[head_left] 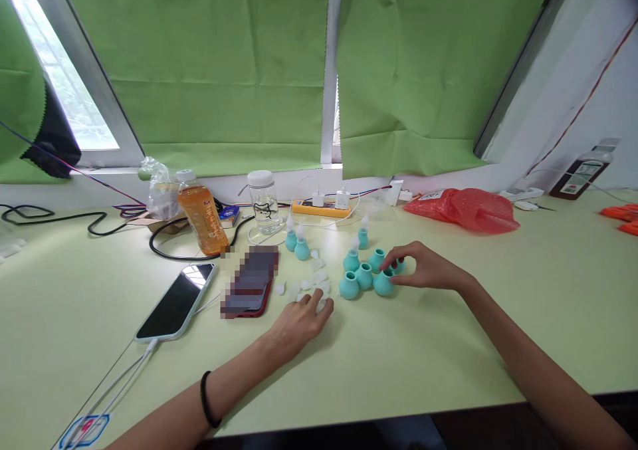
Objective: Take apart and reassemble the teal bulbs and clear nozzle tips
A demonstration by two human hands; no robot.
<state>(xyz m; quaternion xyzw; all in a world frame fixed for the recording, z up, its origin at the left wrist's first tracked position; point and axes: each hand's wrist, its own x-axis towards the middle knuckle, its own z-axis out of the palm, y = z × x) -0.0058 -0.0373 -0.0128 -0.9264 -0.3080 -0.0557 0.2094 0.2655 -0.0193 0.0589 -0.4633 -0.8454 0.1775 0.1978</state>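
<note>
Several small round teal pots with open necks stand in a group right of the middle, one teal pot point(349, 286) at its near left. My right hand point(423, 267) reaches in from the right, thumb and fingers around the rim of another teal pot point(383, 284). My left hand point(302, 320) is over small translucent white pieces point(306, 284) scattered on the table; its fingers are bent, and whatever lies under the fingertips is hidden. Behind, two teal pots with white tips point(301, 248) stand on the left, and one more point(363, 238) on the right.
Left of my left hand lie a dark red phone point(252, 284) and a white-edged phone point(175, 304) with cables. An orange drink bottle point(203, 217), a clear jar point(264, 204), a power strip point(321, 208) and a red plastic bag point(463, 209) line the back.
</note>
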